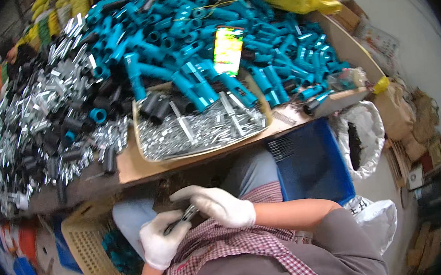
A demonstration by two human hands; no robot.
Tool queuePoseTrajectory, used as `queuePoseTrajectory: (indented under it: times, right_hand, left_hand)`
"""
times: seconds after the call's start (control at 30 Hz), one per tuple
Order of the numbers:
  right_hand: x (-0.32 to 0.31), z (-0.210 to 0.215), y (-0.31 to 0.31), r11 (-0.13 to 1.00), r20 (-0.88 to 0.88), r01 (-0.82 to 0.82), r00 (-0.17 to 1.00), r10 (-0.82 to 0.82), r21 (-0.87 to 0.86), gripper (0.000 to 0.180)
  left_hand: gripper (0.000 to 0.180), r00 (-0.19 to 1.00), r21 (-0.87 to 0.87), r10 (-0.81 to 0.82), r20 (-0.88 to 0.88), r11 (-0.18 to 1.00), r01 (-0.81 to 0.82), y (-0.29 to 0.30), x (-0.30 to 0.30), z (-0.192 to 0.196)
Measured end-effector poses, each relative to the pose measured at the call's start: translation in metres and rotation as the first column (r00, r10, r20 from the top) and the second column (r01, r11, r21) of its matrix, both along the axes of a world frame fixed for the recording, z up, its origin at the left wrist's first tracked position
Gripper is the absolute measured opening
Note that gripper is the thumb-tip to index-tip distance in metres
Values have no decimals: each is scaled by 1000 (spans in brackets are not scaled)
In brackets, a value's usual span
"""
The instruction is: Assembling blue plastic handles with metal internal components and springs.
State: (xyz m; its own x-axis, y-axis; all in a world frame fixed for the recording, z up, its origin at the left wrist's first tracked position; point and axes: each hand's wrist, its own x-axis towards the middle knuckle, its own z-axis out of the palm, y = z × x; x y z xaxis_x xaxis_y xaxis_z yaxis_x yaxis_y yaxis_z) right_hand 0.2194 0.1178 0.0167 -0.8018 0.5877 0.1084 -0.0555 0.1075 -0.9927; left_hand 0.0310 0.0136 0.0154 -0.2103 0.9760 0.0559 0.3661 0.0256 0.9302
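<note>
Both of my hands wear white gloves and meet low in front of my checked apron (243, 248). My left hand (162, 241) is closed, its thumb and fingers pinching a small, slim metal part (188, 214) with a dark end. From the right, my right hand (221, 207) grips the shiny upper end of the same part, one finger stretched out to the left above it. The fingers hide much of the part, so its exact kind does not show. Beyond my hands, a cream tray (206, 151) on the bench holds many small silvery metal pieces, with teal and black tubes lying across it.
Teal plastic tubes (177, 29) are heaped across the bench, with a lit phone (228, 50) among them. Silvery strips (39, 97) and black sleeves pile up at left. A blue crate (315, 165) stands right of my knees, a white sack (363, 138) beyond it, and a yellow basket (84, 248) at left.
</note>
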Motion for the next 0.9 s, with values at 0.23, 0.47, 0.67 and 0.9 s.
queuePoseTrajectory:
  times: [0.23, 0.47, 0.67, 0.9]
  right_hand:
    - [36, 41, 40, 875, 32, 271, 951, -309, 402, 39]
    - [183, 18, 206, 34, -30, 420, 145, -989, 907, 19]
    - [167, 23, 238, 303, 292, 239, 80, -953, 923, 36]
    - [195, 67, 225, 319, 132, 820, 292, -947, 476, 33]
  left_hand:
    - [25, 975, -60, 69, 209, 997, -58, 12, 2, 9]
    - [24, 947, -96, 145, 286, 988, -122, 12, 2, 11]
    - [27, 986, -9, 7, 164, 1000, -6, 9, 13, 6]
    - [29, 985, -82, 34, 170, 996, -20, 9, 6, 21]
